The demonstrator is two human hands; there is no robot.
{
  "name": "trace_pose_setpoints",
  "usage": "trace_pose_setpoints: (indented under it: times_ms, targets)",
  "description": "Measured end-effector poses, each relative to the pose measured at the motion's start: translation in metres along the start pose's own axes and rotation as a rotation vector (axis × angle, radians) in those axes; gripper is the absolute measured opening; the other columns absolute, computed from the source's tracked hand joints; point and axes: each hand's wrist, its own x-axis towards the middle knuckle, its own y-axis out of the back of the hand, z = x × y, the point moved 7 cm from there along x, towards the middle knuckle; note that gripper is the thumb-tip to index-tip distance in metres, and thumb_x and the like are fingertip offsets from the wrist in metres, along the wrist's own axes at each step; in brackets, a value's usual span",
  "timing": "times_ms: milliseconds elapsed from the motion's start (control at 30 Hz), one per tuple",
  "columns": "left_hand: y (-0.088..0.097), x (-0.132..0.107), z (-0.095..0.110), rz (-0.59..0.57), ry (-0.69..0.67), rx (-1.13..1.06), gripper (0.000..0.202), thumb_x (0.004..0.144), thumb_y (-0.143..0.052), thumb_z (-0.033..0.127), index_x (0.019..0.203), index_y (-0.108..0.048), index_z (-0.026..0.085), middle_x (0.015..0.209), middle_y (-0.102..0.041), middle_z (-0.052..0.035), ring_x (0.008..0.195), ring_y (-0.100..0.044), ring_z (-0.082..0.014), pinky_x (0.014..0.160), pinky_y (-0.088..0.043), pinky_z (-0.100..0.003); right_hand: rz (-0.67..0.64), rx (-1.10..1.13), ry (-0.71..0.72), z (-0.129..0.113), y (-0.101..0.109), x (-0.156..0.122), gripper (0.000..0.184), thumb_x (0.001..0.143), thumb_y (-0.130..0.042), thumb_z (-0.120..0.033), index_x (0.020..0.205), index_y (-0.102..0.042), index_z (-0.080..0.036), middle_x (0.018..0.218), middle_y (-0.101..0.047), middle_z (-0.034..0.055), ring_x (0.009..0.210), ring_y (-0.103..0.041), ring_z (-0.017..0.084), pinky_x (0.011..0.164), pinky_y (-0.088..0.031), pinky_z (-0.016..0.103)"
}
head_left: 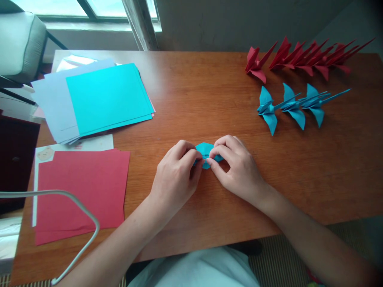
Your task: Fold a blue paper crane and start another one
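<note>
A small piece of folded blue paper [204, 149] is at the middle of the wooden table, between my hands. My left hand [178, 169] pinches its left side between thumb and fingers. On the other side, my right hand [236, 165] grips the paper with thumb and forefinger close to its centre. The fingertips of both hands nearly meet and cover the paper's left and right ends. Its pale fold lines show in the gap.
Blue origami cranes [295, 104] stand in a row at the right, with several red cranes [308, 59] behind them. Blue sheets [109, 99] lie on white paper at the left, above red sheets [83, 183]. A white cable [74, 199] arches over the lower left.
</note>
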Motion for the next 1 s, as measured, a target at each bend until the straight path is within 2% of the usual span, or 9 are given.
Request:
trace_pose_setpoints:
  times_ms: [600,867,1000]
  targets:
    - [-0.0017,0.0001,-0.0004,0.003,-0.008,0.045,0.013,0.095,-0.056,0.022,0.085,-0.064,0.018,0.093,-0.062,-0.0042,0.078,-0.058,-0.0147,0.065,-0.045,-0.026,0.008,-0.037,-0.022,0.0004,-0.0016,0.0013,0.01,0.089,-0.061,-0.014,0.083,-0.058,-0.022,0.092,-0.061,0.0062,0.09,-0.057,0.023,0.082,-0.047,0.038]
    - [-0.0039,0.0005,0.0012,-0.012,-0.036,0.069,0.011,0.096,-0.054,0.021,0.092,-0.064,0.017,0.094,-0.06,-0.0049,0.08,-0.057,-0.0161,0.067,-0.046,-0.027,0.001,-0.043,0.01,-0.001,-0.0016,-0.0005,0.006,0.09,-0.061,-0.014,0.089,-0.059,-0.02,0.096,-0.061,0.0071,0.093,-0.057,0.023,0.085,-0.047,0.038]
    - [-0.004,0.0002,0.0017,-0.013,-0.057,0.086,0.011,0.096,-0.055,0.021,0.091,-0.064,0.017,0.093,-0.059,-0.0051,0.079,-0.057,-0.0164,0.068,-0.045,-0.027,-0.007,-0.024,0.058,0.0009,-0.0009,-0.0038,0.015,0.089,-0.055,-0.006,0.093,-0.06,-0.019,0.099,-0.061,0.008,0.095,-0.056,0.023,0.088,-0.048,0.038]
